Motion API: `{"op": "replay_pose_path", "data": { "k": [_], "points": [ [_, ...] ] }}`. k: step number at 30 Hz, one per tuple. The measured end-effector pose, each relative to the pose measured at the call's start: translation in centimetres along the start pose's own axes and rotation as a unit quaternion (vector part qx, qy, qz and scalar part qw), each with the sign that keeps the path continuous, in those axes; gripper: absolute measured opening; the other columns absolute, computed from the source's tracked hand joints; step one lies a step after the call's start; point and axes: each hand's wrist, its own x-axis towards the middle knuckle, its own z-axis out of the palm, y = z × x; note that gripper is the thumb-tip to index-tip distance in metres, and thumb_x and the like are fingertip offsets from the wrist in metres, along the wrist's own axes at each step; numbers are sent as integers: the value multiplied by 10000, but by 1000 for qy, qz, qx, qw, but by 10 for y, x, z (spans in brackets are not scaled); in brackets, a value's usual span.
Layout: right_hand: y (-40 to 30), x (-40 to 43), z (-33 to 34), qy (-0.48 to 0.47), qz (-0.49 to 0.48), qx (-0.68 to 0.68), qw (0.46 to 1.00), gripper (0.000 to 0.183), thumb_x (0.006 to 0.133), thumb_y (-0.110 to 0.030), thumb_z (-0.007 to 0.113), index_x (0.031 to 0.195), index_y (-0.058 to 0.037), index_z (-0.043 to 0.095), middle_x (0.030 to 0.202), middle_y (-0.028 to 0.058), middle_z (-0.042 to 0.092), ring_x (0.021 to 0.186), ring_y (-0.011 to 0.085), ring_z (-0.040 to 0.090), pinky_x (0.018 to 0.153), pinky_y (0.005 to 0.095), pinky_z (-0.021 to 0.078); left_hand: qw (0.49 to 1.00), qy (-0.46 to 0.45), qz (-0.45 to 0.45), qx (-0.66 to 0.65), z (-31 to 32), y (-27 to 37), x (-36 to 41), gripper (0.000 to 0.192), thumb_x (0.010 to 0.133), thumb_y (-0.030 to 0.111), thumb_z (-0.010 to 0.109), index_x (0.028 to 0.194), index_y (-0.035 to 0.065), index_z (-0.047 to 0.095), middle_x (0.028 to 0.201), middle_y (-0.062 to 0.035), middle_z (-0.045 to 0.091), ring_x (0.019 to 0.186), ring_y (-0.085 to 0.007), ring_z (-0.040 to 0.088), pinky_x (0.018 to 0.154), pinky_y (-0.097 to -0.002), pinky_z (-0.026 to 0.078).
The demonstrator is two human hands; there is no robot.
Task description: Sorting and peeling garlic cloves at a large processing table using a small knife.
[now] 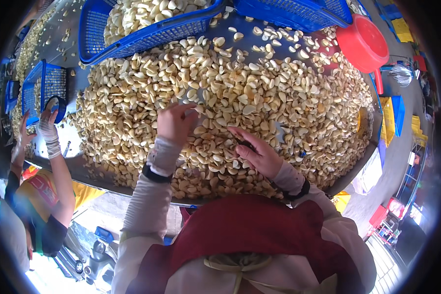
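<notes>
Peeled garlic cloves (242,88) lie in a wide heap on a metal table. Over the middle of the heap is my left hand (176,123), its thumb and forefinger pinching a pale clove (198,108). To its right, my right hand (259,150) is closed around a dark, slim tool, perhaps a small knife; its kind is hard to tell. The fingertips of that hand are just above the cloves. A large blue plastic basket (150,35) with paler cloves in it stands beyond my left hand.
Another blue basket (290,14) stands at the far side, beside a red plastic scoop (364,44) at the right. At the left, a co-worker's hands (47,128) are near a smaller blue basket (55,79). The metal table's rim (356,165) curves round the heap.
</notes>
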Motion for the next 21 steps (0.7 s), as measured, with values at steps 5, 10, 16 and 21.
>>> {"op": "replay_pose_path", "data": {
  "k": [5, 10, 16, 21],
  "points": [
    [-4, 10, 10, -4, -19, -39, 999, 455, 949, -160, 496, 1365, -13, 381, 1145, 107, 581, 914, 123, 548, 841, 277, 440, 990, -35, 118, 71, 8, -10, 17, 197, 779, 187, 690, 921, 51, 705, 789, -72, 634, 661, -160, 621, 581, -299, 497],
    [-8, 21, 13, 39, -115, -62, 991, 512, 921, -124, 523, 1390, -31, 341, 1155, 120, 581, 937, 178, 586, 819, 289, 468, 862, -216, -158, -430, -5, 6, 4, 249, 914, 192, 575, 983, -38, 643, 712, -24, 572, 509, -101, 485, 469, -231, 394],
    [-37, 35, 15, 103, -233, -277, 927, 650, 847, -125, 599, 1420, -113, 295, 1172, 137, 590, 901, 326, 632, 723, 372, 519, 771, -257, -244, -529, -22, 41, -14, 199, 933, 150, 543, 818, -7, 585, 619, 0, 488, 484, -65, 396, 411, -201, 291],
    [-46, 35, 7, 15, -188, -270, 944, 601, 876, -150, 574, 1411, -66, 314, 1269, 187, 527, 1081, 338, 570, 838, 367, 494, 800, -273, -239, -478, -31, 45, -12, 161, 936, 134, 502, 845, 16, 562, 612, 6, 479, 483, -57, 403, 413, -200, 296]
  ]
}}
